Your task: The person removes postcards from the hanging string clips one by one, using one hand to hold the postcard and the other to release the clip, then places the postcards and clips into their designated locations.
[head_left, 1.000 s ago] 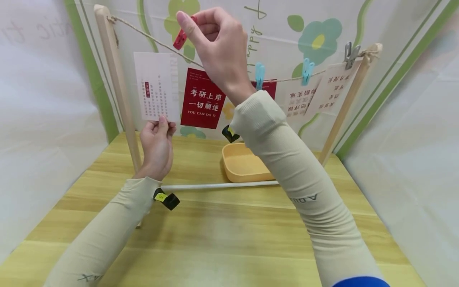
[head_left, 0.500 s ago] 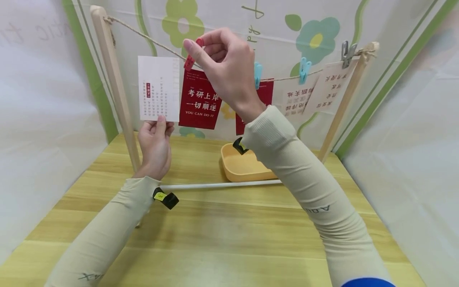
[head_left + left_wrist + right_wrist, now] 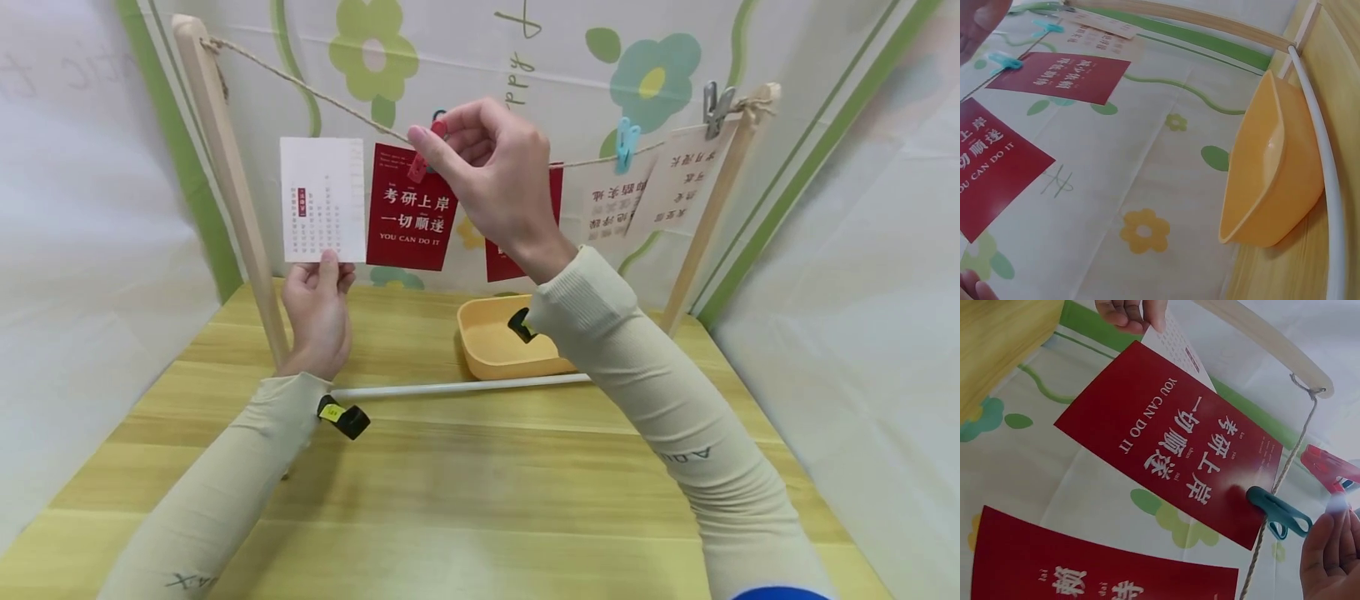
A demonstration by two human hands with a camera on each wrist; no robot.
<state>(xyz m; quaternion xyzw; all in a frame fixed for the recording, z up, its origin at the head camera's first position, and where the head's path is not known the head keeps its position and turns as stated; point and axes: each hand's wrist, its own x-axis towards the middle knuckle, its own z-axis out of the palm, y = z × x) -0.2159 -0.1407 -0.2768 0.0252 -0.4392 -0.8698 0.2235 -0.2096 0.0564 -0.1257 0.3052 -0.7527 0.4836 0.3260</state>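
Note:
My left hand (image 3: 318, 308) pinches the bottom edge of a white card (image 3: 323, 200) with small printed text, holding it upright below the rope (image 3: 300, 82). Between thumb and fingers, my right hand (image 3: 498, 179) holds a red clothespin (image 3: 420, 158). In the right wrist view, the red clothespin (image 3: 1329, 465) is beside the rope (image 3: 1294, 450), apart from the white card. A dark teal clothespin (image 3: 1272, 509) fixes a red card (image 3: 1179, 444) with white lettering to that rope. My right hand hides part of the rope in the head view.
Further right hang another red card (image 3: 1063, 76), a light-blue clothespin (image 3: 627, 146), pale cards (image 3: 678, 183) and a metal clip (image 3: 716, 108). Wooden posts (image 3: 225, 167) carry the rope. Behind a white rod (image 3: 450, 387) stands a yellow tray (image 3: 480, 360) on the wooden table.
My right hand has come down and to the right with the red clothespin, now in front of the red card. The white card has dropped a little, still in my left hand.

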